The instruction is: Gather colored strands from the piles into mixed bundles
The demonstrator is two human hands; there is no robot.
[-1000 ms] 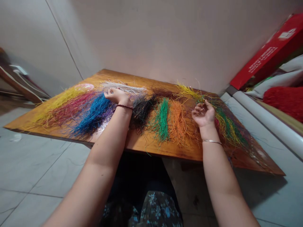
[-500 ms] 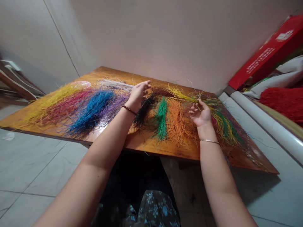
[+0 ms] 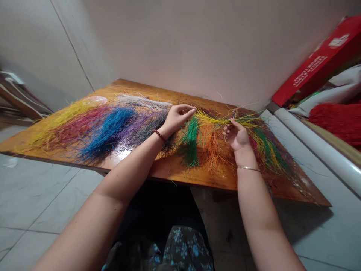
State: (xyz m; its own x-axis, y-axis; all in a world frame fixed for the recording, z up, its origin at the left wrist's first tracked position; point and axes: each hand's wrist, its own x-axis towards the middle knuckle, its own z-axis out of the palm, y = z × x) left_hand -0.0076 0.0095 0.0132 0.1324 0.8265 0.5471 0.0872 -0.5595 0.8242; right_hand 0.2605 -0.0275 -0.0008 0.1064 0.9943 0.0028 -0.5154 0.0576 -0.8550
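Observation:
My right hand (image 3: 237, 136) is closed on a bundle of yellow strands (image 3: 213, 119), which stretches to both sides of the fingers. My left hand (image 3: 178, 118) has its thumb and fingertips pressed together near the bundle's left end; what they pinch, if anything, is too small to tell. Below the yellow strands lie a green bundle (image 3: 191, 145) and an orange bundle (image 3: 211, 146). Left of my left hand are grey-black strands (image 3: 149, 128), purple strands (image 3: 132, 126) and a blue bundle (image 3: 111, 130). Pale strands (image 3: 141, 101) lie behind them.
The wooden table (image 3: 175, 174) stands against a wall. Red strands (image 3: 81, 122) and yellow strands (image 3: 60, 122) lie at its left, mixed green and yellow strands (image 3: 269, 148) at its right. Beyond the right side are a red box (image 3: 313, 64) and a red pile (image 3: 337, 122).
My left hand has moved right, towards the yellow bundle, and its fingers have come together. My right hand has shifted slightly left with the yellow strands, which now lie flatter.

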